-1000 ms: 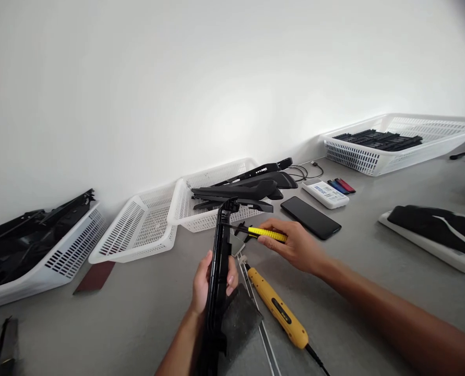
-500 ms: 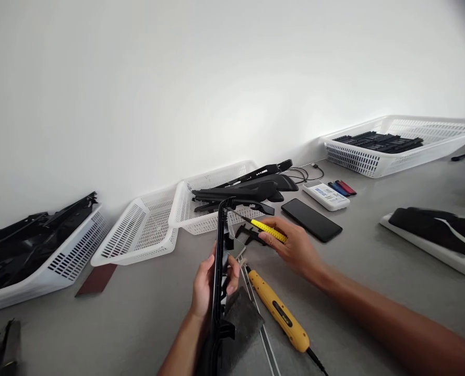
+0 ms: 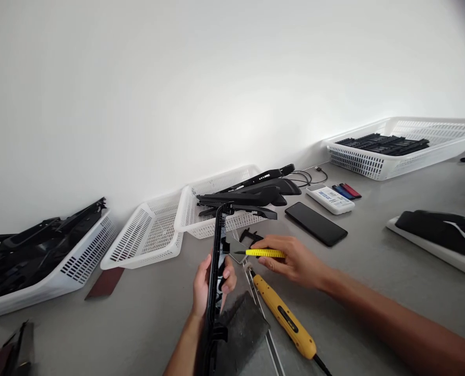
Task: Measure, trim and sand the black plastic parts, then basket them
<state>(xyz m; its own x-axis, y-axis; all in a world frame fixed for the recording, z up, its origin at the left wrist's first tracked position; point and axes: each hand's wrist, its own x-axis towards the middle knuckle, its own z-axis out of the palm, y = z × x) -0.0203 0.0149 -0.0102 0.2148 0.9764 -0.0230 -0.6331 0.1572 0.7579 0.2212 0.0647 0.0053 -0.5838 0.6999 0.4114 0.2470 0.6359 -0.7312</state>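
My left hand [image 3: 213, 282] is closed round a long black plastic trim piece [image 3: 215, 261], which stands on end before me with clips and ribs along its inner side. In my right hand [image 3: 293, 257] is a yellow-handled knife [image 3: 264, 253] with a thin dark pointed blade. Its tip points left, close to the middle of the trim piece; a small gap seems to lie between them. A yellow corded pen-shaped power tool [image 3: 284, 317] lies on the table below my right hand. Black calipers [image 3: 248, 235] lie partly hidden behind that hand.
White baskets [image 3: 117, 259] stand along the wall, several holding black plastic parts. A phone [image 3: 316, 223], a white device [image 3: 330, 199] and blue and red lighters [image 3: 345, 191] lie to the right. A dark sheet [image 3: 245, 331] and a brown-red sheet [image 3: 105, 283] lie on the grey table.
My right hand has brought the knife down from the trim piece's upper end to beside its middle, and the blade now lies nearly level. The view has shifted slightly.
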